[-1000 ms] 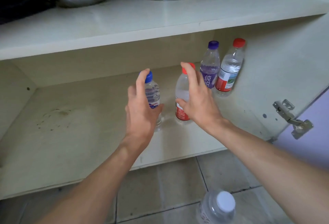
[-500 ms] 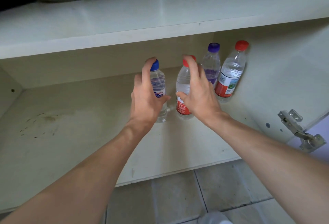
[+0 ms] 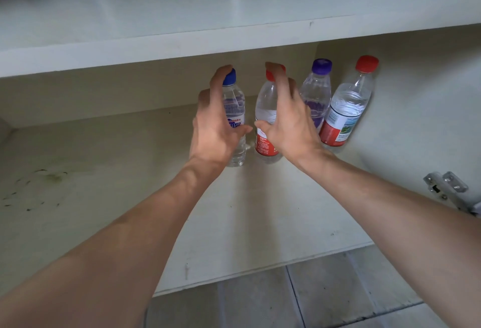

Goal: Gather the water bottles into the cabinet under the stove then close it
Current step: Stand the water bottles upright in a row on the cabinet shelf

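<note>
Cabinet floor point(image 3: 117, 197) below: my left hand point(image 3: 216, 129) grips the blue-capped bottle point(image 3: 235, 109), right hand point(image 3: 289, 124) the red-capped bottle point(image 3: 265, 103); I'd seat both upright before releasing.

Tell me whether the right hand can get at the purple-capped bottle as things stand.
Probably yes. The purple-capped bottle stands upright just beside the right hand, with nothing between them. The hand would first have to let go of the red-capped bottle it holds.

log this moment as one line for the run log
left hand holds blue-cap bottle | right hand holds red-cap bottle | both upright on cabinet floor | purple-cap bottle, far red-cap bottle by right wall | closing not done
</note>
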Demonstrator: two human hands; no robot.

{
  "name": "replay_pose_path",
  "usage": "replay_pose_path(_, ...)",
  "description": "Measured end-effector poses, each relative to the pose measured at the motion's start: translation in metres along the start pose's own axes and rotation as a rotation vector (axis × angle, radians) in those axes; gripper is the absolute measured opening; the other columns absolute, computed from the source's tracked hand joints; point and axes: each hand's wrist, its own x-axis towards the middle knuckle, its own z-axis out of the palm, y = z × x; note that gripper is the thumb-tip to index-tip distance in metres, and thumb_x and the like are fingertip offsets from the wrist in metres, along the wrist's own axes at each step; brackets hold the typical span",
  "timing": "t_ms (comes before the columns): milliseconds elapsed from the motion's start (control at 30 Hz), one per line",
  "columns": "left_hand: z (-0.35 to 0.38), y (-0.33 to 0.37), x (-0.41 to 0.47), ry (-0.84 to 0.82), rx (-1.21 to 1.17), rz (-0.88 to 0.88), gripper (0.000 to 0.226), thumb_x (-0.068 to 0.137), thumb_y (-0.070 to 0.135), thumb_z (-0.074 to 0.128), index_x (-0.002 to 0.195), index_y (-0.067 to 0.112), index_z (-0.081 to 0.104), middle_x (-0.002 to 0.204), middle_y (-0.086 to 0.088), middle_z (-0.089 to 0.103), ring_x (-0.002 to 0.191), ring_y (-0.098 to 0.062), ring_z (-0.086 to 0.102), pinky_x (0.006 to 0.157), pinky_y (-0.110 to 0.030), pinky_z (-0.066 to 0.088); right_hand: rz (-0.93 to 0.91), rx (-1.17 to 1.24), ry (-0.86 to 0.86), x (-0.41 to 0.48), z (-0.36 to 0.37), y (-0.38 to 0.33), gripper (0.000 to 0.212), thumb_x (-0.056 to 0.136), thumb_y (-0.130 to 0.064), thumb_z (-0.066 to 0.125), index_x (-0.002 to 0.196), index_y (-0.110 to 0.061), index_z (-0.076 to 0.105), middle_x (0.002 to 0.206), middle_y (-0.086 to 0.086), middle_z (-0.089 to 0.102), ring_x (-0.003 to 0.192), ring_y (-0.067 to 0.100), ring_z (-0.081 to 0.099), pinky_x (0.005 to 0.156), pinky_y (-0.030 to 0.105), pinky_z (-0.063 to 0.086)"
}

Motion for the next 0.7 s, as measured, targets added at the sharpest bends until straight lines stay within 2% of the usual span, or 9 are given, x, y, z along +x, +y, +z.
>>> replay_pose_path(67,0.002,0.0,0.003,0.005,0.0,-0.004,0.119,0.068,0.01,0.102,0.158,0.049,0.034,0.14,0.013,0.051,0.102,0.005,0.056,0.084,-0.009,0.046,-0.001,-0.009,0.003,0.003,0.001,0.0,0.106,0.08,-0.009,0.092,0.16,-0.032,0.025,0.145,0.006,0.051,0.114,0.043,0.07,0.089,0.05,0.06)
replay_pose_path(100,0.002,0.0,0.004,0.008,0.004,-0.002,0.119,0.068,0.009,0.102,0.157,0.049,0.034,0.14,0.013,0.051,0.101,0.002,0.056,0.084,-0.012,0.047,-0.001,-0.01,0.004,0.004,0.001,0.0,0.107,0.08,-0.009,0.092,0.16,-0.032,0.025,0.145,0.007,0.051,0.114,0.044,0.07,0.09,0.051,0.061)
replay_pose_path(200,0.003,-0.001,0.007,0.01,0.007,0.008,0.118,0.069,0.007,0.101,0.154,0.052,0.033,0.139,0.014,0.05,0.099,-0.001,0.057,0.076,0.001,0.041,-0.002,-0.015,0.004,0.005,0.005,0.0,0.107,0.08,-0.008,0.091,0.16,-0.032,0.025,0.146,0.008,0.051,0.113,0.046,0.07,0.091,0.055,0.062)
replay_pose_path(267,0.003,0.0,0.006,0.006,0.009,-0.001,0.117,0.07,0.007,0.101,0.153,0.054,0.032,0.139,0.014,0.049,0.099,-0.002,0.057,0.074,0.0,0.041,0.006,-0.011,0.002,0.005,0.006,0.0,0.108,0.08,-0.008,0.091,0.16,-0.032,0.024,0.147,0.009,0.05,0.116,0.047,0.069,0.093,0.057,0.06)
replay_pose_path(433,0.004,0.004,0.004,-0.012,0.015,-0.03,0.118,0.072,0.007,0.1,0.155,0.053,0.031,0.137,0.011,0.048,0.099,0.01,0.057,0.072,0.004,0.039,0.008,-0.024,-0.018,0.002,0.004,-0.002,0.111,0.082,-0.008,0.091,0.163,-0.033,0.019,0.15,0.01,0.047,0.121,0.047,0.066,0.094,0.057,0.059)
replay_pose_path(567,-0.001,0.009,-0.004,-0.037,0.029,-0.04,0.117,0.077,0.006,0.099,0.163,0.045,0.029,0.14,0.011,0.045,0.101,0.019,0.054,0.077,0.002,0.041,0.011,-0.056,-0.03,-0.003,0.0,-0.005,0.114,0.083,-0.011,0.091,0.166,-0.031,0.015,0.15,0.012,0.046,0.116,0.049,0.068,0.091,0.057,0.061)
replay_pose_path(600,-0.003,0.011,-0.006,-0.047,0.04,-0.039,0.118,0.078,0.008,0.098,0.164,0.045,0.027,0.142,0.009,0.045,0.103,0.012,0.057,0.08,-0.002,0.043,0.009,-0.07,-0.034,-0.004,-0.001,-0.007,0.115,0.083,-0.012,0.091,0.167,-0.032,0.014,0.15,0.013,0.045,0.113,0.05,0.068,0.088,0.057,0.061)
replay_pose_path(700,-0.017,0.021,-0.008,-0.097,0.096,-0.05,0.123,0.079,0.024,0.1,0.168,0.049,0.019,0.146,-0.001,0.049,0.109,-0.017,0.063,0.09,-0.033,0.056,0.026,-0.118,-0.063,-0.007,-0.005,-0.013,0.119,0.086,-0.013,0.087,0.169,-0.035,0.005,0.154,0.017,0.043,0.106,0.053,0.07,0.083,0.058,0.062)
